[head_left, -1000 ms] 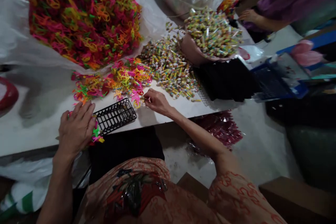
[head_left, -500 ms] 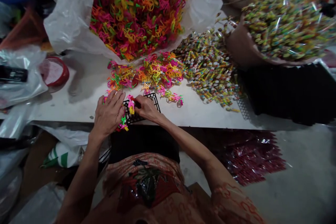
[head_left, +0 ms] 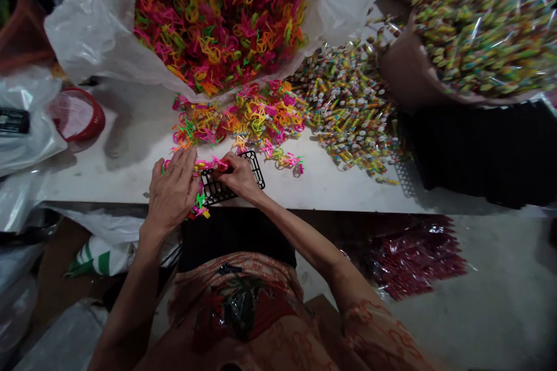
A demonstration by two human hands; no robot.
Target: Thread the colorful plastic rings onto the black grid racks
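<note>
A small black plastic grid tray [head_left: 252,167] lies at the near edge of the white table [head_left: 331,185]. My right hand [head_left: 238,176] rests on the tray, its fingers pinched on a pink plastic ring piece [head_left: 221,163]. My left hand [head_left: 173,192] lies fingers-down on the tray's left end, over several neon plastic pieces [head_left: 199,210]. Just beyond the tray, a loose heap of neon plastic rings [head_left: 243,119] is spread across the table.
A large clear bag of neon rings [head_left: 217,17] stands behind the heap. Wrapped candies [head_left: 352,110] are scattered to the right, beside a pink tub [head_left: 404,78] full of them. A black stack [head_left: 478,151] sits at right, a red bowl [head_left: 78,116] at left.
My right hand came back from the ring heap to the black tray with a pink piece. The view swung left and closer; the other person at the far right is out of sight.
</note>
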